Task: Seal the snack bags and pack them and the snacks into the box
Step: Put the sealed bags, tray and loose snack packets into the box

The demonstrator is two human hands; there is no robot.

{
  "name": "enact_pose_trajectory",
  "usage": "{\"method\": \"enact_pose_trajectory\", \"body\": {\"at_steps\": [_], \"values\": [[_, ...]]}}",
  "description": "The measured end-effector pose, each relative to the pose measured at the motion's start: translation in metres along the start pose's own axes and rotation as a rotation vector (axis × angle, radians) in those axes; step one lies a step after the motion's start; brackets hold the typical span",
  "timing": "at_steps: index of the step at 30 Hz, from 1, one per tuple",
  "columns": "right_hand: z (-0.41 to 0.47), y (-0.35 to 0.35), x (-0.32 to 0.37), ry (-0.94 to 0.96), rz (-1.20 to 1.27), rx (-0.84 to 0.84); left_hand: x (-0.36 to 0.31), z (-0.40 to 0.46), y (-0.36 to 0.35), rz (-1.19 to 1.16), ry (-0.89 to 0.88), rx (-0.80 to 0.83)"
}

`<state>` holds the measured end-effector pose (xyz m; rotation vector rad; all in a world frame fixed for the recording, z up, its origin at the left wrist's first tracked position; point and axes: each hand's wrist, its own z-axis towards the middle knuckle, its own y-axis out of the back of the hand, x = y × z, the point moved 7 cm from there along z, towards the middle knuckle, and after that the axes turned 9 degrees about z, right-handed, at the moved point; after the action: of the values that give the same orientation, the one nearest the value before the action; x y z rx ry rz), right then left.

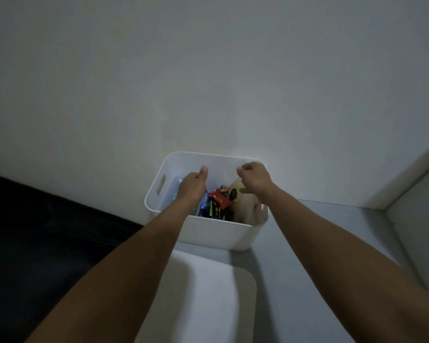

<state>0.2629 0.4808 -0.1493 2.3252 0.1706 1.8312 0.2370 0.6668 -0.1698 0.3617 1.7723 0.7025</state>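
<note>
A white plastic box (pixel 216 233) with handle slots stands against the wall on a grey surface. Inside it lie a red snack packet (pixel 219 198), a blue snack bag (pixel 209 209), a pale cream bag (pixel 244 209) at the right and a clear bluish bag (pixel 176 186) at the left. My left hand (pixel 192 188) reaches down into the box on the left, thumb up, its fingers hidden among the bags. My right hand (pixel 254 179) hovers over the right side of the box with fingers loosely curled, apparently holding nothing.
A white flat lid or board (pixel 208 293) lies on the grey surface in front of the box. A dark area (pixel 35 231) fills the left. A pale wall rises behind, with a ledge (pixel 411 177) at the right.
</note>
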Motion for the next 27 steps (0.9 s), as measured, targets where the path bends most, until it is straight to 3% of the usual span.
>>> {"method": "enact_pose_trajectory", "body": {"at_steps": [4,9,12,14,18,21,24,27], "values": [[-0.027,0.013,-0.008,-0.035,0.082,0.052,0.01,-0.012,0.031,-0.172,-0.086,-0.191],[-0.071,0.033,-0.029,-0.131,-0.047,0.104,0.04,-0.037,0.071,0.068,-0.188,-0.457],[-0.095,0.033,-0.051,-0.248,-0.112,0.15,0.073,-0.05,0.085,0.153,-0.151,-0.587],[-0.108,0.029,-0.066,-0.3,-0.114,0.151,0.097,-0.057,0.087,0.182,-0.095,-0.586],[-0.129,0.01,-0.102,-0.395,-0.148,0.192,0.153,-0.067,0.077,0.276,0.054,-0.426],[-0.145,-0.003,-0.134,-0.466,-0.236,0.193,0.199,-0.07,0.053,0.394,0.191,-0.129],[-0.164,-0.015,-0.164,-0.568,-0.342,0.206,0.244,-0.076,0.039,0.43,0.37,0.051],[-0.18,-0.026,-0.185,-0.627,-0.421,0.25,0.266,-0.085,0.018,0.409,0.431,0.229]]}}
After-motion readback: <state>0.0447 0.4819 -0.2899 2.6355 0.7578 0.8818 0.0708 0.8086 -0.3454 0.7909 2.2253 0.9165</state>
